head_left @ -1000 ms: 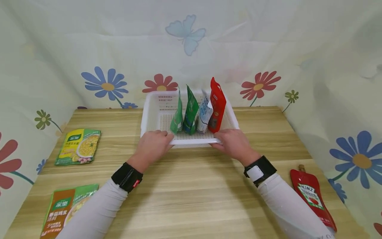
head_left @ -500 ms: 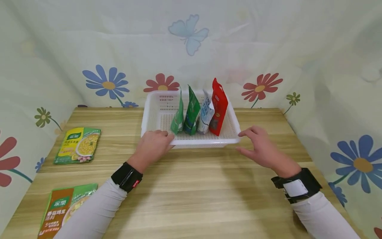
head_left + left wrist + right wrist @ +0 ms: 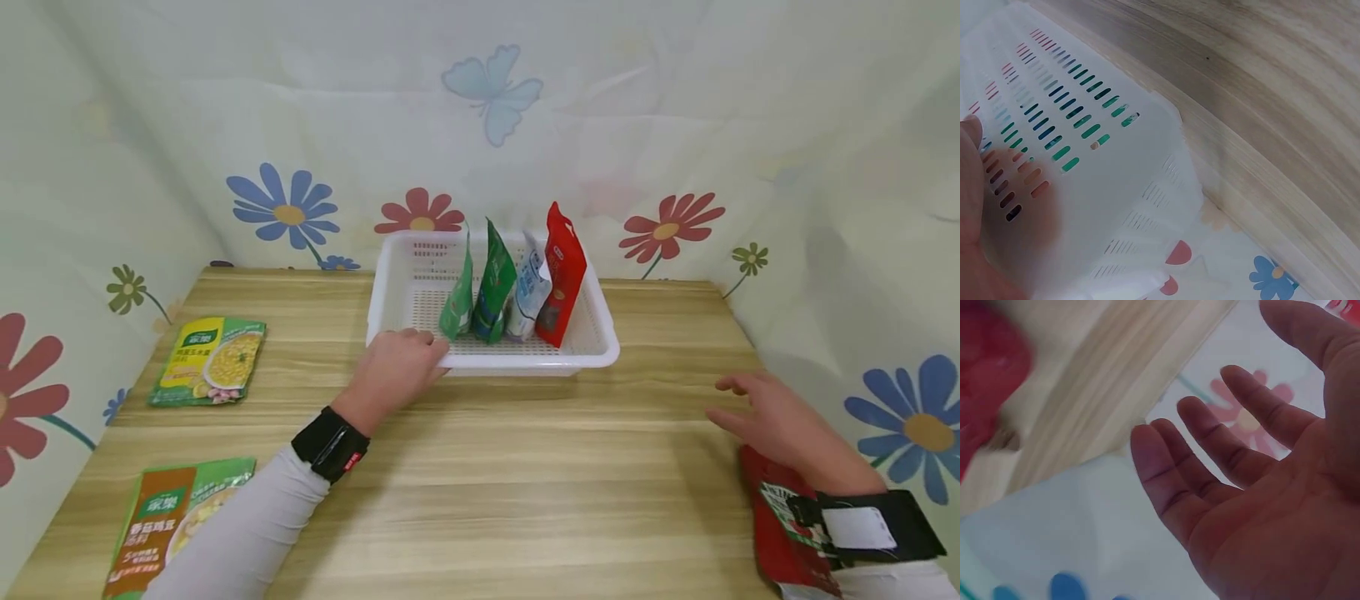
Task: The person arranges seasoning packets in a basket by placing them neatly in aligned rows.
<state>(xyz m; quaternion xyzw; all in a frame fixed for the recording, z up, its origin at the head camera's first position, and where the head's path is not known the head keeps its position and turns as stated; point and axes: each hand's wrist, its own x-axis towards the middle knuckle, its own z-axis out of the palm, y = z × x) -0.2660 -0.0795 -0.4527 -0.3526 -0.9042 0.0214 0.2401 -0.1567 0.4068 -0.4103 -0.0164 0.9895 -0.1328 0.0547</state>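
Now the right hand (image 3: 780, 421), fingers spread and holding nothing, hovers at the table's (image 3: 525, 483) right edge just above a red Heinz pouch (image 3: 780, 525), which lies flat beneath the wrist, long axis running toward the person. Farther left, the left hand (image 3: 397, 371) grips the white basket's (image 3: 600, 354) near rim.

The left hand (image 3: 393, 367) grips the near left rim of a white basket (image 3: 603, 350) holding four upright pouches at the table's far side. The right hand (image 3: 780, 421) hovers, fingers spread, above a red ketchup pouch (image 3: 780, 525) near right. Two soup packets (image 3: 210, 360) lie left.
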